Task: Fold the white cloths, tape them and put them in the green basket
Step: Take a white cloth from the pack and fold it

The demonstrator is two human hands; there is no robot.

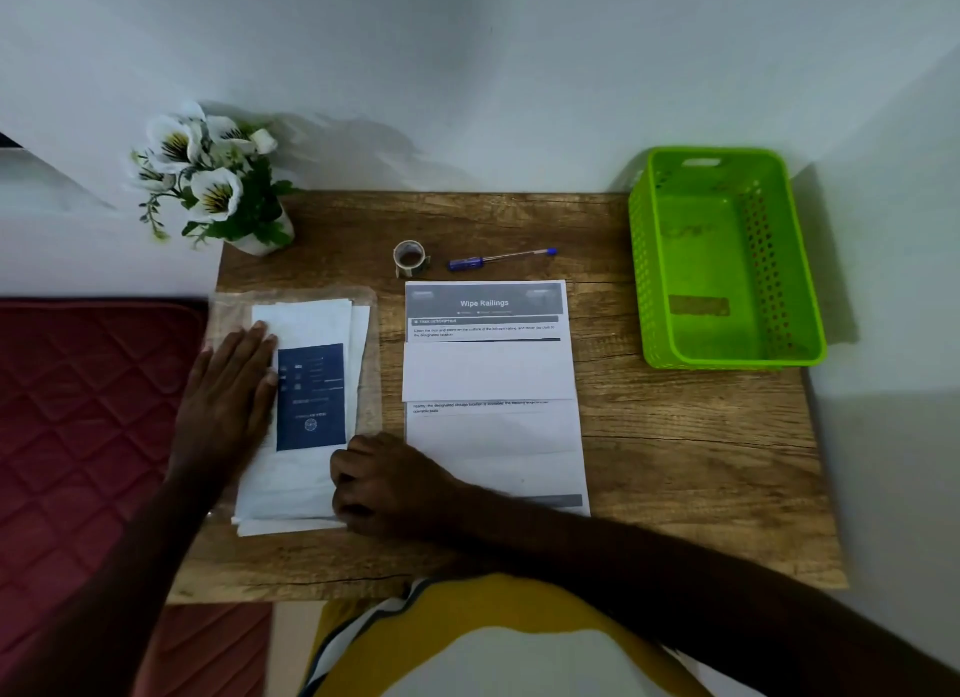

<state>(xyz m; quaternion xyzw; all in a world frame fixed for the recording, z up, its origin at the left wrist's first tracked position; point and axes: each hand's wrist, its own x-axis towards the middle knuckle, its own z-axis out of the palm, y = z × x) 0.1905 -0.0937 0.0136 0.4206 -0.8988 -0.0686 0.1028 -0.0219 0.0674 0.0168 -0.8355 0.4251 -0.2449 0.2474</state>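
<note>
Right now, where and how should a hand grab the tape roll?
The tape roll stands apart on the table, its open core facing up, left of the pen. Probably best to come from above and pinch across the ring's outer wall, or hook a finger into the core. The right hand is nearer; the left hand lies flat on the white cloths.

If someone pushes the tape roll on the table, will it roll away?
Probably not: the tape roll seems to lie flat on the table, hole upward, so it would likely slide. It looks small and hollow, so probably light. Set on edge, it might roll.
</note>
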